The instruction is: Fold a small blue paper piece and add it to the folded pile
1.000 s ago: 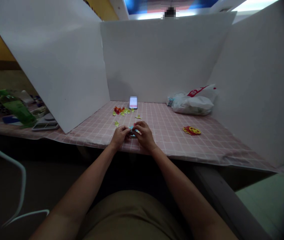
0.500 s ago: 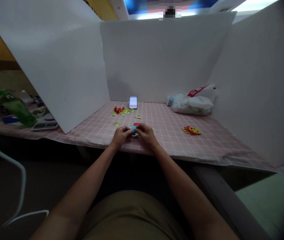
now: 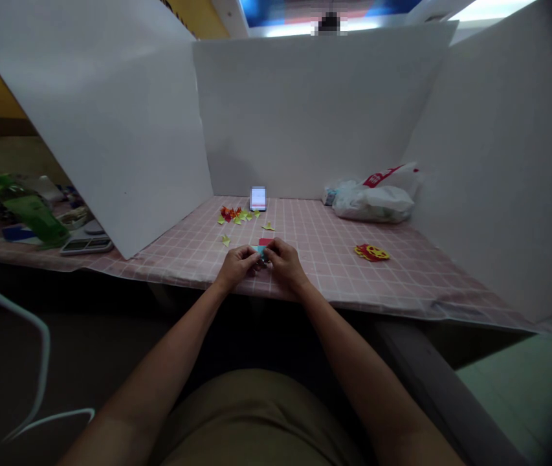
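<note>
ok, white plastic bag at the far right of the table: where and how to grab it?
Probably the white plastic bag's raised flap, pinched from above and in front. It stands up over the low, crumpled body, so should offer an easy hold; the right panel crowds that end. The right hand is nearer than the left, but holds blue paper.

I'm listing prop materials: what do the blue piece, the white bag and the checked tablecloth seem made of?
Blue piece: probably matte paper, judging by its thin look, though partly covered. White bag: likely thin, slightly glossy plastic film, being crumpled and apparently translucent. Checked tablecloth: fabric or soft vinyl, fairly dull; it drapes and creases.
</note>
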`<act>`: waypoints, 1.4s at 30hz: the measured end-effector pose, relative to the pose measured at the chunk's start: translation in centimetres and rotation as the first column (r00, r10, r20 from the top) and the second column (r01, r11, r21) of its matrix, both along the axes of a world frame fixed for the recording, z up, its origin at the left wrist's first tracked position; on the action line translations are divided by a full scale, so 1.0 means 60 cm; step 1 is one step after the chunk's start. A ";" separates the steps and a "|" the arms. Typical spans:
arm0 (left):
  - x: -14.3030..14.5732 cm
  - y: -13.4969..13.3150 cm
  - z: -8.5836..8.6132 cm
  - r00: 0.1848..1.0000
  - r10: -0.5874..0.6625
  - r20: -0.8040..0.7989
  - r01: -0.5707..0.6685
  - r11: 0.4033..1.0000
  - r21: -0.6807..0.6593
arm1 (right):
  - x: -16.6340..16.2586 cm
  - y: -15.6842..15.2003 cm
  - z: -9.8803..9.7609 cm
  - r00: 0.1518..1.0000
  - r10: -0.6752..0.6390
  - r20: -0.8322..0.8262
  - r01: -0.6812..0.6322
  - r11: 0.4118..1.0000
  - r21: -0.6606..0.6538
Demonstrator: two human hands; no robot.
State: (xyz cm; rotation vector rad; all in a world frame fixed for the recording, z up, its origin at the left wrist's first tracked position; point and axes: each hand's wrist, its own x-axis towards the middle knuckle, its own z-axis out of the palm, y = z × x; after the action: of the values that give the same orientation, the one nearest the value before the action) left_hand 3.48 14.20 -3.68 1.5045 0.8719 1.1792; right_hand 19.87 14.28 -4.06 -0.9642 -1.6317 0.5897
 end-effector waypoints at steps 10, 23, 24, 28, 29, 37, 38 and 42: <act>0.004 0.000 -0.001 0.998 0.045 -0.047 -0.043 0.998 0.045 | -0.003 0.000 0.000 1.000 -0.006 -0.013 0.006 1.000 -0.006; 0.007 -0.001 0.000 0.987 0.153 -0.054 -0.149 0.987 0.066 | 0.003 0.013 -0.009 0.982 0.099 -0.159 -0.104 0.994 -0.023; 0.007 -0.001 0.000 0.987 0.154 -0.054 -0.150 0.986 0.066 | 0.003 0.014 -0.009 0.981 0.107 -0.164 -0.112 0.993 -0.022; 0.007 -0.001 0.001 0.987 0.151 -0.050 -0.148 0.987 0.067 | 0.003 0.013 -0.008 0.972 0.138 -0.192 -0.143 0.990 -0.013; 0.006 -0.001 0.001 0.988 0.149 -0.048 -0.146 0.987 0.068 | 0.003 0.012 -0.008 0.970 0.144 -0.198 -0.149 0.989 -0.011; 0.004 -0.001 0.001 0.990 0.133 -0.045 -0.129 0.988 0.080 | 0.002 0.012 -0.005 0.978 0.114 -0.173 -0.115 0.993 0.004; 0.004 -0.001 0.001 0.990 0.132 -0.046 -0.128 0.988 0.082 | 0.002 0.012 -0.006 0.979 0.108 -0.173 -0.108 0.994 0.010; 0.005 -0.001 0.001 0.991 0.122 -0.045 -0.118 0.989 0.086 | 0.002 0.014 -0.007 0.980 0.101 -0.169 -0.100 0.995 0.015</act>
State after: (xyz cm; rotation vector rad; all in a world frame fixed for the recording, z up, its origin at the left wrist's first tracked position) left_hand 3.75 14.12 -3.63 1.5725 0.9695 1.2834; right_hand 19.99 15.13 -4.48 -0.8078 -1.5353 0.7153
